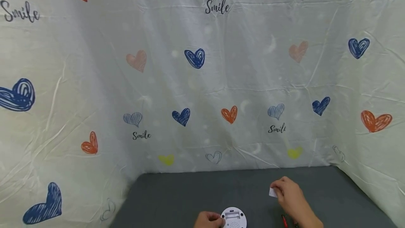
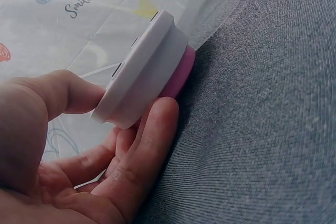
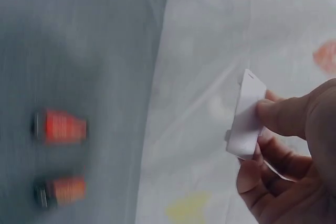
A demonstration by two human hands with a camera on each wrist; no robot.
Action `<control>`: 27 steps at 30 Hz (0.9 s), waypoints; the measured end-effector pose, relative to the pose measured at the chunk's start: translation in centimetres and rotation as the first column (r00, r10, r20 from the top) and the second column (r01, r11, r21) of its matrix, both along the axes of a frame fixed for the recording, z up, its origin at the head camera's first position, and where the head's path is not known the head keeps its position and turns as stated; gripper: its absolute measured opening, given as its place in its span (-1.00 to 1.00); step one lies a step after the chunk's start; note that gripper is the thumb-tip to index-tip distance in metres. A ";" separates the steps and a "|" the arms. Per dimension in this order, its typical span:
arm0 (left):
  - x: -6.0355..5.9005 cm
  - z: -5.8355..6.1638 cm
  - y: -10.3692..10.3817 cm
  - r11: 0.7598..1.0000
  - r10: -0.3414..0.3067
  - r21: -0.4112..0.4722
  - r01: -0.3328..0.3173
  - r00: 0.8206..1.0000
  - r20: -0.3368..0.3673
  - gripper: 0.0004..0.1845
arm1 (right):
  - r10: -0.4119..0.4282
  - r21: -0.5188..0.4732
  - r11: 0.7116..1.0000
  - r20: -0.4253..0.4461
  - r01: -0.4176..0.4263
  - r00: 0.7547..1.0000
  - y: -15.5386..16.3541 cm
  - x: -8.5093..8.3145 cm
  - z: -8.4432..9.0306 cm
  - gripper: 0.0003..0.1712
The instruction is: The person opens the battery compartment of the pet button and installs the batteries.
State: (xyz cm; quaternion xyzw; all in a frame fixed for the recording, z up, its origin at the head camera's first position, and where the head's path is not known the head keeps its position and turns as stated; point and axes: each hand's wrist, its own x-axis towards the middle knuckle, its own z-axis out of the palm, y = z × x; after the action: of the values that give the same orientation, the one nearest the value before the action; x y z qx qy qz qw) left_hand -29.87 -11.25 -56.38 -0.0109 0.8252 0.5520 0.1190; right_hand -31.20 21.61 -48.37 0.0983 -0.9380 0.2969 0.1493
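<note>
A round white device with a pink underside has its rectangular battery compartment uncovered and facing up. My left hand pinches the device at its left edge, thumb on the top face and fingers beneath. In the left wrist view the device stands tilted close to the cloth. My right hand, farther back and to the right, holds a small white battery cover between thumb and fingers, above the table. Small tabs stick out along one side of the cover.
Two red-and-black batteries, one nearer and one duller, lie on the dark grey tablecloth below my right hand. A pale curtain printed with hearts and "Smile" surrounds the table at the back and sides.
</note>
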 end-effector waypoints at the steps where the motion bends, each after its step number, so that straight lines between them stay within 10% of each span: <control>1: 0.0 -0.1 0.1 1.000 -0.004 0.003 0.004 1.000 -0.007 -0.76 | -0.007 0.007 1.000 0.019 0.007 1.000 1.0 0.0 0.0 -0.80; 11: 0.1 0.1 0.4 0.995 -0.004 0.103 0.000 0.999 0.042 -0.74 | -0.062 0.042 0.998 0.152 0.056 0.986 8.7 -0.7 -1.7 -0.80; 27: 0.4 0.7 0.6 0.983 -0.019 0.182 0.009 0.999 0.051 -0.69 | -0.147 0.117 0.986 0.248 0.121 0.958 10.5 -0.8 -5.6 -0.80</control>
State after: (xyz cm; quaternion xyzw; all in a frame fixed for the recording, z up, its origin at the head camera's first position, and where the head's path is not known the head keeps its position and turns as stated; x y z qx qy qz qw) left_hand -29.49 -10.61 -55.69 -0.0088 0.7679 0.6239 0.1450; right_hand -31.98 32.15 -54.00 0.0027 -0.9676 0.2488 0.0418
